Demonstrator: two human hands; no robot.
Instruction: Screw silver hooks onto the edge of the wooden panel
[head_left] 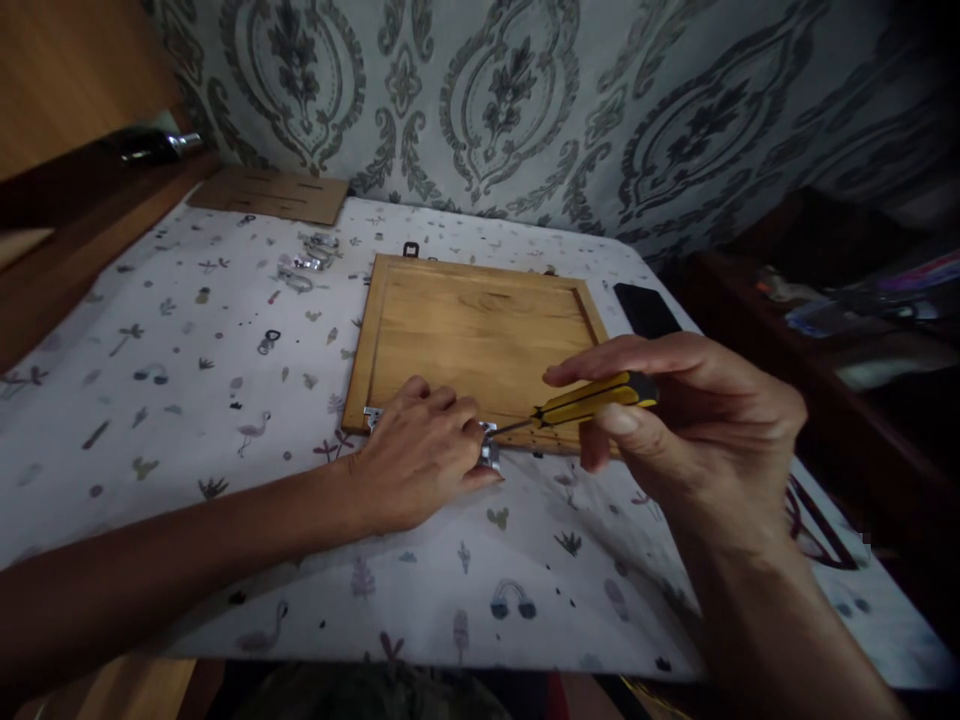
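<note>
A wooden panel with a raised frame, like a small cabinet door, lies flat on the table. My left hand rests on its near edge, fingers curled around a metal hinge. Another bit of shiny metal shows at the panel's near left corner, partly covered by that hand. In my right hand is a yellow and black screwdriver, gripped by its handle between thumb and fingers. Its shaft points left and its tip meets the hinge near my left fingers; the screw itself is too small to make out.
Several loose metal hinges lie left of the panel, near a cardboard piece. A flat black object sits behind my right hand. Dark-framed glasses lie by the table's right edge. A patterned wall stands behind.
</note>
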